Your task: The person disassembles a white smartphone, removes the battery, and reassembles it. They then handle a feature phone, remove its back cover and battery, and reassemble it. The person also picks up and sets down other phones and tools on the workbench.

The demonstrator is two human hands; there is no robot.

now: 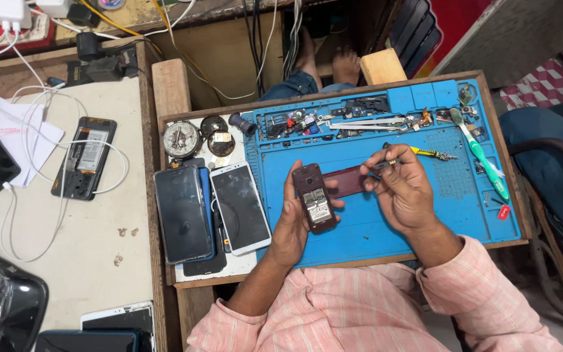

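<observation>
My left hand (292,225) grips a small dark maroon phone (313,197) with its back open, its inside label showing, over a blue work mat (360,234). My right hand (404,189) pinches a thin metal tool (386,163) just right of the phone's top. A dark red back cover (345,180) lies on the mat between the two hands.
Two smartphones (182,212) (240,206) lie face up left of the mat. A yellow-handled screwdriver (430,153), a green toothbrush (481,155), tweezers and small parts fill the mat's far edge. An opened phone (85,158), white cables and a dark phone sit on the left table.
</observation>
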